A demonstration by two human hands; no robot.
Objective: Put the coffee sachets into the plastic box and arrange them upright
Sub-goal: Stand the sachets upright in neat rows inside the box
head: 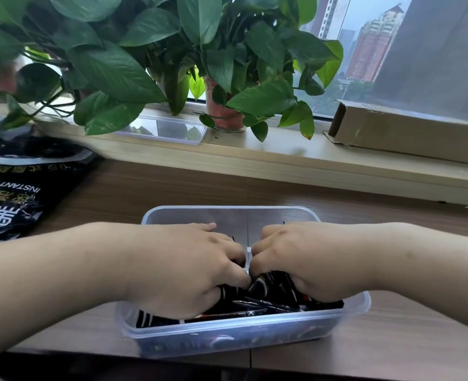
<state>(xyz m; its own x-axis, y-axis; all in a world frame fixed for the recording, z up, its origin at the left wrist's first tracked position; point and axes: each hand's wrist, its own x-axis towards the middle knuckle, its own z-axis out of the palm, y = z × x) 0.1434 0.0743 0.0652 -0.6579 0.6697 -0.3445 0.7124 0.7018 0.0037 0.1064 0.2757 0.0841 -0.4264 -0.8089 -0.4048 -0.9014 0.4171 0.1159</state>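
A clear plastic box (227,213) stands on the brown table near its front edge. Several black coffee sachets (265,303) fill its near half, most leaning or lying flat. Both hands are inside the box. My left hand (188,270) curls its fingers down around sachets at the box's middle. My right hand (304,262) does the same from the right side, fingers bent into the pile. The fingertips of both hands nearly meet. The far half of the box holds nothing that I can see.
A large black instant-coffee bag (15,193) lies at the left on the table. On the wooden sill behind are the box's clear lid (166,130), potted plants (224,114) with overhanging leaves, and a cardboard box (408,133) at the right.
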